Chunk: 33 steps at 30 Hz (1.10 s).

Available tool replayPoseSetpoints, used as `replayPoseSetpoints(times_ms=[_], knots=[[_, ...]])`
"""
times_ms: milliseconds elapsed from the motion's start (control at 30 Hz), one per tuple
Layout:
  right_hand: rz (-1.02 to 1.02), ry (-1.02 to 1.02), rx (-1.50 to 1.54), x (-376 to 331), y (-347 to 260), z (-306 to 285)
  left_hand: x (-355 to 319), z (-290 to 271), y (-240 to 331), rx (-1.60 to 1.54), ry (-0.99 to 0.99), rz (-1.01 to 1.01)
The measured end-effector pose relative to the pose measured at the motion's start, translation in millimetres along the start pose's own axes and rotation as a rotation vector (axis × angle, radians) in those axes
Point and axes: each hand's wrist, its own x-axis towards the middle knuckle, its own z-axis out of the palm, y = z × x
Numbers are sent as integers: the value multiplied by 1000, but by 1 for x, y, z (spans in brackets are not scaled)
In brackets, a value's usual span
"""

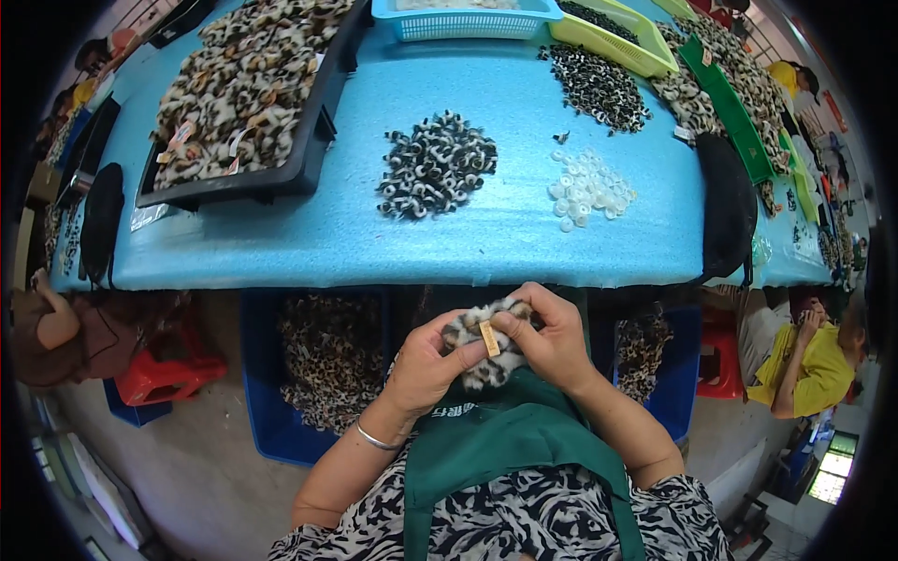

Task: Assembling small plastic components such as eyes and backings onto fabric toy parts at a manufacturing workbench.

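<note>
Holding one spotted plush piece [502, 361] over the lap, just off the near edge of the counter [374, 252], gripped on one side by the left hand [423, 367] and on the other by the right hand [554, 341], with thumbs close to a small tan tag [489, 338]. Looks super light and squishy, so probably won't break or slip, but might flop if held by one edge. Would pinch the body between thumbs and fingers and wouldn't tug on the tag. Counting up the closer stuff: one black tray [313, 140], one blue basket [458, 28], one yellow basket [613, 58], two blue bins [260, 402] below, two heaps of black-and-white bits [438, 166], one pile of clear discs [587, 190]. Can't count every bit, way too jumbled.
</note>
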Motion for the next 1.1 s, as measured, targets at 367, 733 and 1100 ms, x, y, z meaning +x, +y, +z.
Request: replayPoseSetpoints(times_ms=[367, 733, 1100], knots=[[53, -66, 143, 15, -10, 4, 18, -3, -2, -408, 100, 129], [58, -275, 18, 27, -16, -10, 16, -4, -5, -160, 96, 85], [-263, -37, -7, 8, -9, -9, 1, 0, -6, -170, -84, -340]])
